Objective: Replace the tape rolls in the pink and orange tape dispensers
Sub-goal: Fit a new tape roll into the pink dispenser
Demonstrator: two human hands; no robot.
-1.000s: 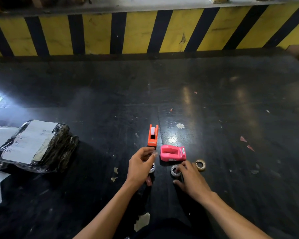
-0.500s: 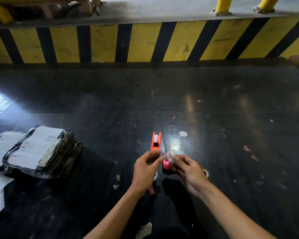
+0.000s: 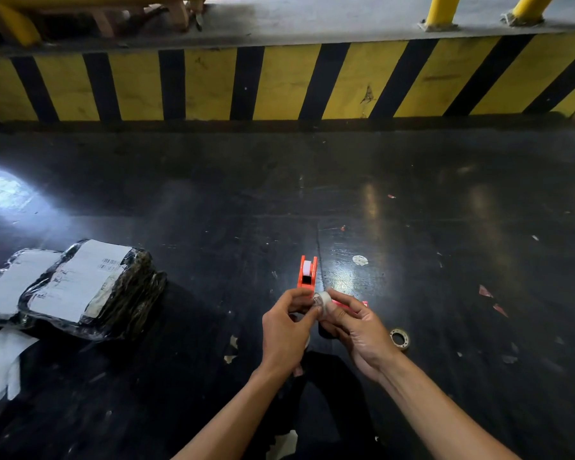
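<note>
- Floor: dark, glossy, scuffed; paper scraps scattered about.
- Far edge: striped kerb, yellow and black.
- Near left: wrapped parcels with white labels, lying flat.
- Right hand: fingers curled, pinching a small tape roll at centre, raised off the floor.
- Left hand: fingers closed on the same tape roll from the left; thumb and forefinger meet at it.
- Orange dispenser: upright on the floor just beyond the hands, a white roll seated in it.
- Pink dispenser: mostly hidden behind the right hand; only a strip shows.
- Spare roll: flat on the floor, right of the right hand, not touching it.
</note>
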